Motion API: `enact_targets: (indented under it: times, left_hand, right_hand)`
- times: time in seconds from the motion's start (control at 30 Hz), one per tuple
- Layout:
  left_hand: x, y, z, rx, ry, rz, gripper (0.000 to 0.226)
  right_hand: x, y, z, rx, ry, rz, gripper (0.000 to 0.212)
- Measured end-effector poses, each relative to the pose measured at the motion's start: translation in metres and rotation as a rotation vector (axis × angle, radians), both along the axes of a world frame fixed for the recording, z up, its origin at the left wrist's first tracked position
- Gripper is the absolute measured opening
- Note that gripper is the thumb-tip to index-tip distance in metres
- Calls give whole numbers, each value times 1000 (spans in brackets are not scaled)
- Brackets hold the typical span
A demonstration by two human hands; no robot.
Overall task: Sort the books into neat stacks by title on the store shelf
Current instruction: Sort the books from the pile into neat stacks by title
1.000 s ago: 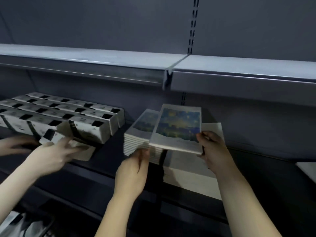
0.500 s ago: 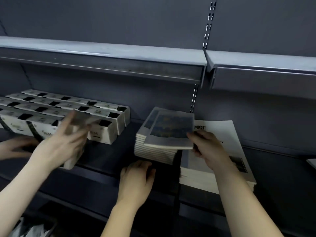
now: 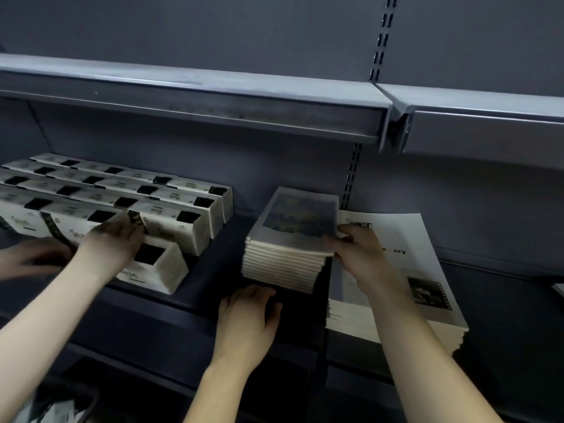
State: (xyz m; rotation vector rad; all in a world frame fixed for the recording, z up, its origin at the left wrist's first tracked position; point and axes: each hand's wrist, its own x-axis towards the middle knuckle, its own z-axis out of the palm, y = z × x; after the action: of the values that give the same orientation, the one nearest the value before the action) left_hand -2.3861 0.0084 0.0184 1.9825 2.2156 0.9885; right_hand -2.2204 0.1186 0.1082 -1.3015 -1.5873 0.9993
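The top book [image 3: 300, 219], with its dark blue picture cover, lies flat on the stack [image 3: 280, 267] of matching white-edged books, roughly square with those beneath it. That stack sits in the middle of the shelf [image 3: 213, 264], close to its back edge. Your right hand [image 3: 366, 257] grasps the top book at its right front corner, thumb on the cover. Your left hand [image 3: 247, 315] rests on the shelf just in front of the stack, fingers relaxed and holding nothing, fingertips near the stack's base. Just beside the stack on the right lies a pile of larger white books [image 3: 427, 264] that reaches toward the front edge. Toward the left end stand rows of white boxes [image 3: 122, 190], where another person's hand [image 3: 113, 239] touches a loose box [image 3: 158, 270].
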Motion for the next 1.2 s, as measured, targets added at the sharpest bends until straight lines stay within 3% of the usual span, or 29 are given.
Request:
enact_targets:
  times: [0.43, 0.73, 1.03, 1.2]
  left_hand:
    - [-6, 5, -3, 49, 2, -22, 20]
    - [-3, 8, 1, 66, -5, -33, 19]
    - [2, 8, 5, 98, -2, -42, 18]
    - [11, 6, 15, 114, 20, -94, 26]
  right_hand:
    - [-10, 7, 2, 136, -233, -40, 47]
    - [-13, 20, 2, 141, -369, -4, 42]
    - [-13, 17, -4, 194, -354, -94, 20]
    - [-7, 14, -5, 164, -315, -37, 25]
